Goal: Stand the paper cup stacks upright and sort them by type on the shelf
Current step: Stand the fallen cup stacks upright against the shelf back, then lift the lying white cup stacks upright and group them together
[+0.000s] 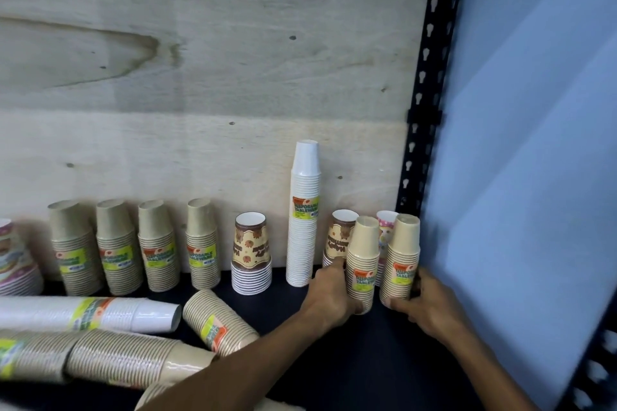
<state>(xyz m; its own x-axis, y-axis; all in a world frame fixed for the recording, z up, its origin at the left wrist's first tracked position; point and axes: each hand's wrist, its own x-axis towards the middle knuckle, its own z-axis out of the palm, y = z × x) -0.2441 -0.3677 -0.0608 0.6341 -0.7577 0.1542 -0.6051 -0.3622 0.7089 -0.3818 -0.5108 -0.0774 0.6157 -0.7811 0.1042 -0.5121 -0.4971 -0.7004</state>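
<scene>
A person's two hands work at the right end of a dark shelf, each on an upright stack of tan paper cups. The left hand wraps around the base of the nearer tan stack, fingers curled behind it; the right hand grips the foot of the second tan stack, which stands just beside the black shelf post. Both stacks stand with their long axis vertical, close together, in front of a brown patterned stack and a pink patterned stack.

Behind and to the left rises a tall white stack, then another brown patterned stack and a row of four upright tan stacks along the plywood back wall.

The work that remains lies to the left of both hands: a white stack on its side, its long axis running left to right, a short tan stack tipped over with its axis slanting toward the camera, and more tan stacks lying flat at the front edge. The left hand is the nearer to all of these, and the tipped tan stack lies closest to it. Matching tan stacks stand at both ends of the shelf, well apart, so the sorting by type looks unfinished.
</scene>
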